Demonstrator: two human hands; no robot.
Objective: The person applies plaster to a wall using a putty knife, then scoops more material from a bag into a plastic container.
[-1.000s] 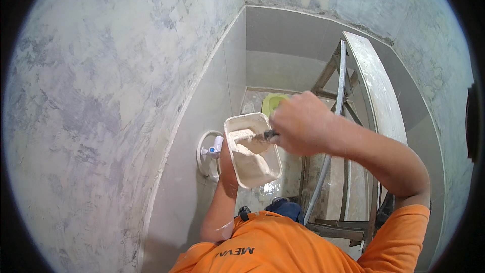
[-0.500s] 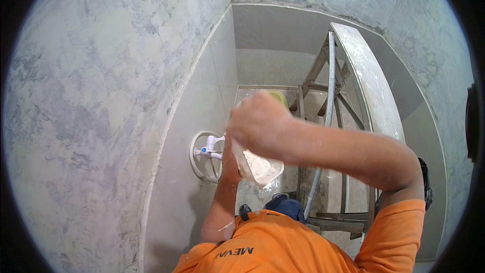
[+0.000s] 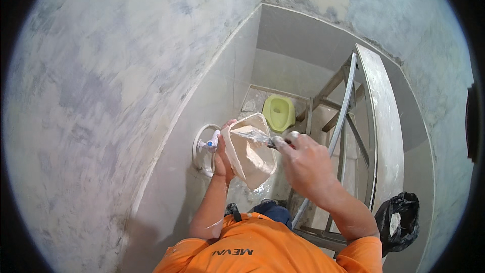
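Note:
My left hand [image 3: 222, 161] grips a pale square-mouthed tub [image 3: 233, 152] from its left side and tilts the opening toward me. Cream-white paste [image 3: 256, 161] coats its inner walls and lies inside. In my right hand [image 3: 311, 168] is a putty knife [image 3: 256, 136], held by its dark handle with the fingers closed round it. The knife's paste-smeared blade reaches into the tub's mouth near the far rim. White smears mark my right fingers and left forearm.
A white tap [image 3: 210, 144] with a coiled hose [image 3: 196, 152] sits on the left wall. Beyond the tub is a yellow-green squat toilet [image 3: 279, 114]. On my right stands a trestle with a plank top [image 3: 384, 121]; a black plastic bag [image 3: 399, 222] is by my right elbow.
My right hand has come down and to the right from above the tub, bringing the putty knife into view. The tub now shows its opening more fully, and the squat toilet is uncovered.

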